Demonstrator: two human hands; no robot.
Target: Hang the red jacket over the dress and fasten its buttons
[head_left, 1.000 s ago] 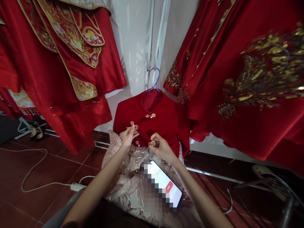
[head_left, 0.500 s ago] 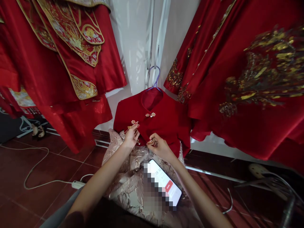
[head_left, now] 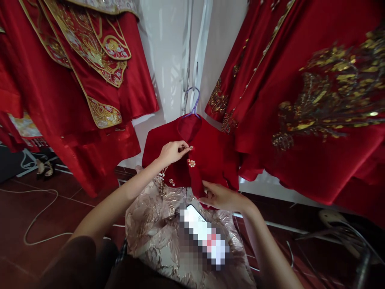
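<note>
A red velvet jacket [head_left: 221, 160] hangs from a purple hanger [head_left: 196, 98]. Thumb and fingertips of my left hand [head_left: 173, 152] pinch a flower-shaped pearl clasp [head_left: 191, 148] just below the collar. Another flower clasp [head_left: 191, 163] shows a little lower on the front edge. My right hand [head_left: 221, 196] is closed on the jacket's front edge near the hem, its fingers partly curled under. Lower on the left panel lie one loose flower clasp [head_left: 171, 182] and a beaded ornament [head_left: 161, 176], partly behind my left forearm.
Pale, shiny embroidered fabric [head_left: 150, 224] covers the lap, and a lit phone [head_left: 207, 241] rests on it, partly pixelated. Red embroidered garments [head_left: 105, 76] hang at left, with a gold-sequined red one [head_left: 300, 160] at right. A white cable [head_left: 39, 243] runs over the tiled floor.
My left hand has moved up and right to the clasp at the collar. My right hand has shifted down and right, from a clasp to the jacket's lower front edge. The collar clasp has come apart.
</note>
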